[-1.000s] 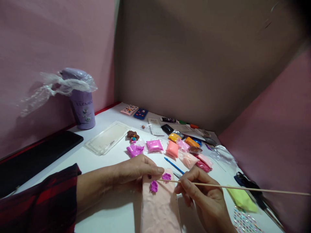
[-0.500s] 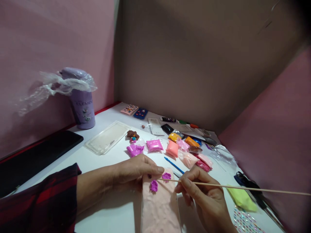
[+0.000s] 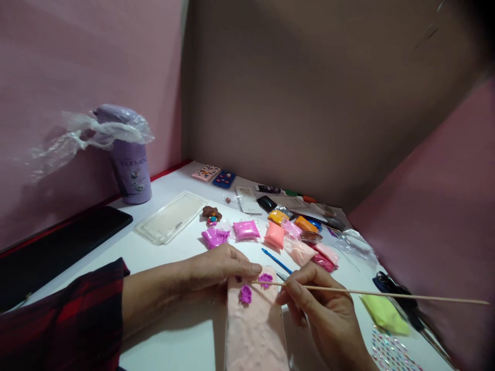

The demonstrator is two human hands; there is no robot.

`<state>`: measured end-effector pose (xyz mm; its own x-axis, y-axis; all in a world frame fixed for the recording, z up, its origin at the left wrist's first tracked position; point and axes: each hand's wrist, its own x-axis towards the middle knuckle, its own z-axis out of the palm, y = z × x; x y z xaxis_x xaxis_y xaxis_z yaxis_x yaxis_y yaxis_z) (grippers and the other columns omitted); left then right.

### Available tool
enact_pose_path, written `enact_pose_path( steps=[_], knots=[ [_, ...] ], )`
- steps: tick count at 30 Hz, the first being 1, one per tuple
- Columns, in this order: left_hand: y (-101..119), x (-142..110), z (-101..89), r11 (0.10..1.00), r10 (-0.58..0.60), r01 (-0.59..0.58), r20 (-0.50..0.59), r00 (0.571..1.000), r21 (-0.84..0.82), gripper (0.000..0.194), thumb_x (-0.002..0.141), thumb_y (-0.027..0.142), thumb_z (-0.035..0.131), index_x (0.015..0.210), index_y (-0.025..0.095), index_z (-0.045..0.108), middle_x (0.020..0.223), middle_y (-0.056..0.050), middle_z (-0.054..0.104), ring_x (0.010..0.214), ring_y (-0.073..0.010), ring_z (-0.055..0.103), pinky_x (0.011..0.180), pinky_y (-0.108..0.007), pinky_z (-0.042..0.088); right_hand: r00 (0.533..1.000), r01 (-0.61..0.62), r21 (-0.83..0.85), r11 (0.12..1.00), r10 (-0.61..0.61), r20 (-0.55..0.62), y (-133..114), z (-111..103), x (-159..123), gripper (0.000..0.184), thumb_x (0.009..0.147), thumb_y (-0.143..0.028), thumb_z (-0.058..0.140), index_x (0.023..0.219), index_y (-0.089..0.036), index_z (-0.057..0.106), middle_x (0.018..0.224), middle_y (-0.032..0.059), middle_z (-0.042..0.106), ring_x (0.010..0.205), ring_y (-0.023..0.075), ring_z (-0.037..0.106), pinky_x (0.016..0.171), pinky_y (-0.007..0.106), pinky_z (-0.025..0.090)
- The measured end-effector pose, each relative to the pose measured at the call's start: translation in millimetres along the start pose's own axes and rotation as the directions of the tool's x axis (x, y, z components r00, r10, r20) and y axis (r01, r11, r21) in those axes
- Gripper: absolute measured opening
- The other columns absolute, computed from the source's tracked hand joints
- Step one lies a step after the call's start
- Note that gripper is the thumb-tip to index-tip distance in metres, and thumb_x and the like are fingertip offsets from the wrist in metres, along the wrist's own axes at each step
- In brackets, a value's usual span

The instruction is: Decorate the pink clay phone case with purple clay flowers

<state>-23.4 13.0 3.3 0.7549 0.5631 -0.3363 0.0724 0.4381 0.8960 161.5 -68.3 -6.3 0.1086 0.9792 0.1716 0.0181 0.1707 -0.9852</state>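
Note:
My left hand (image 3: pixel 226 265) grips the top left corner of a long flat case coated in pale pink clay (image 3: pixel 255 330), thumb on its face. Two ruffled magenta clay pieces (image 3: pixel 245 294) sit near its upper end, one lower left and one upper right. A small dark spot shows beside my left thumb. Pinched in my right hand (image 3: pixel 319 309) is a thin wooden skewer (image 3: pixel 386 294). Its tip lies over the case between the magenta pieces, just below the left thumb; whether it touches the clay I cannot tell.
Packets of coloured clay (image 3: pixel 274 234) and a blue pen (image 3: pixel 276 260) lie beyond my hands. A clear plastic tray (image 3: pixel 145 234), a black flat object (image 3: pixel 73 242) and a purple tumbler (image 3: pixel 133 175) stand leftward. Scissors (image 3: pixel 406 309), a yellow packet (image 3: pixel 384 313) and a gem sheet (image 3: pixel 392 350) are at right.
The skewer has tilted slightly and its far end has shifted a little up and left. Both hands keep nearly the same hold; the whole view has shifted slightly.

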Motion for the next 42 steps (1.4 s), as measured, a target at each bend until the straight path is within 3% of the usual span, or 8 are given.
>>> enact_pose_path(
  steps=[27, 33, 38, 41, 42],
  knots=[
    [0, 0, -0.2, 1.000, -0.005, 0.004, -0.023, 1.000, -0.019, 0.039, 0.063, 0.043, 0.073, 0.052, 0.017, 0.047, 0.046, 0.005, 0.041, 0.043, -0.0083, 0.035, 0.048, -0.025, 0.026, 0.999, -0.008, 0.023, 1.000, 0.007, 0.034, 1, 0, 0, 0.022, 0.077, -0.032, 0.069, 0.065, -0.016, 0.062, 0.059, 0.0020, 0.065, 0.042, 0.0067, 0.045, 0.040, 0.018, 0.035],
    [2, 0, 0.5, 1.000, 0.015, -0.015, -0.019, 1.000, 0.013, 0.041, 0.066, 0.046, 0.070, 0.052, 0.017, 0.044, 0.046, 0.006, 0.038, 0.041, -0.0071, 0.031, 0.044, -0.025, 0.022, 0.988, 0.152, -0.121, 0.981, -0.155, -0.010, -6, 0, -7, 0.019, 0.083, -0.029, 0.063, 0.068, -0.018, 0.065, 0.063, 0.0026, 0.063, 0.043, 0.0087, 0.047, 0.041, 0.021, 0.037],
    [2, 0, 0.3, 0.999, 0.049, -0.049, -0.017, 0.999, 0.006, 0.041, 0.071, 0.047, 0.065, 0.052, 0.018, 0.042, 0.042, 0.007, 0.034, 0.035, -0.0051, 0.025, 0.037, -0.024, 0.013, 0.894, 0.442, -0.186, 0.877, -0.447, 0.015, -9, 10, -17, 0.011, 0.085, -0.025, 0.059, 0.076, -0.023, 0.064, 0.067, 0.0035, 0.065, 0.064, 0.0180, 0.062, 0.059, 0.029, 0.049],
    [-1, 2, -1.2, 0.996, 0.085, -0.085, -0.013, 0.996, -0.022, 0.041, 0.073, 0.048, 0.063, 0.054, 0.018, 0.042, 0.043, 0.006, 0.038, 0.034, -0.0047, 0.027, 0.035, -0.023, 0.013, 0.844, 0.510, -0.217, 0.833, -0.533, -0.062, -4, 13, -19, 0.010, 0.087, -0.025, 0.057, 0.079, -0.023, 0.064, 0.071, 0.0049, 0.066, 0.067, 0.0195, 0.063, 0.060, 0.030, 0.050],
    [-3, 3, -1.7, 0.995, 0.096, -0.096, -0.013, 0.995, -0.030, 0.041, 0.074, 0.048, 0.063, 0.055, 0.018, 0.042, 0.044, 0.006, 0.039, 0.034, -0.0046, 0.028, 0.035, -0.023, 0.014, 0.845, 0.520, -0.237, 0.820, -0.535, 0.003, -3, 13, -20, 0.008, 0.086, -0.023, 0.058, 0.081, -0.023, 0.064, 0.073, 0.0056, 0.067, 0.069, 0.0203, 0.064, 0.060, 0.031, 0.051]
  ],
)
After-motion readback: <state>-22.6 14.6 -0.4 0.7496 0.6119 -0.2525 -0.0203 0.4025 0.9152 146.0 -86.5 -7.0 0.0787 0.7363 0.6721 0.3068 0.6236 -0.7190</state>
